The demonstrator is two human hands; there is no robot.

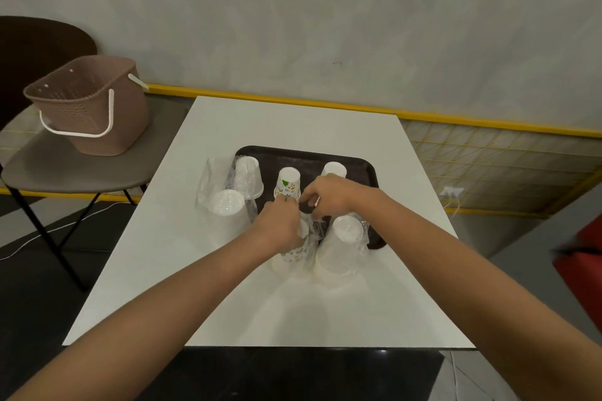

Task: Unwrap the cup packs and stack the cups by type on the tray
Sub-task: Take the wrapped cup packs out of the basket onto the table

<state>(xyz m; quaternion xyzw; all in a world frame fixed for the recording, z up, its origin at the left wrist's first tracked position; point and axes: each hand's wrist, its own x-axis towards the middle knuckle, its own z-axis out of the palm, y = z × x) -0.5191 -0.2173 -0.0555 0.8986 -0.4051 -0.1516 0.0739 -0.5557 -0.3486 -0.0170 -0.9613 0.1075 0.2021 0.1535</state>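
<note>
A dark tray (309, 158) lies on the white table (293, 303). On it stand an upside-down patterned cup stack (287, 182), a white cup stack (333, 169) at the back right and a wrapped clear cup pack (249, 176) at its left edge. A wrapped patterned cup pack (294, 254) stands at the tray's near edge. My left hand (281, 225) grips its top, and my right hand (329, 197) pinches its clear wrapper (314, 231). Two wrapped white cup packs stand on either side, one on the left (228, 216) and one on the right (342, 246).
A brown plastic basket (91, 107) with a white handle sits on a grey chair (65, 169) left of the table. A grey wall with a yellow strip (293, 99) runs behind. A red object (583, 257) is at the right edge.
</note>
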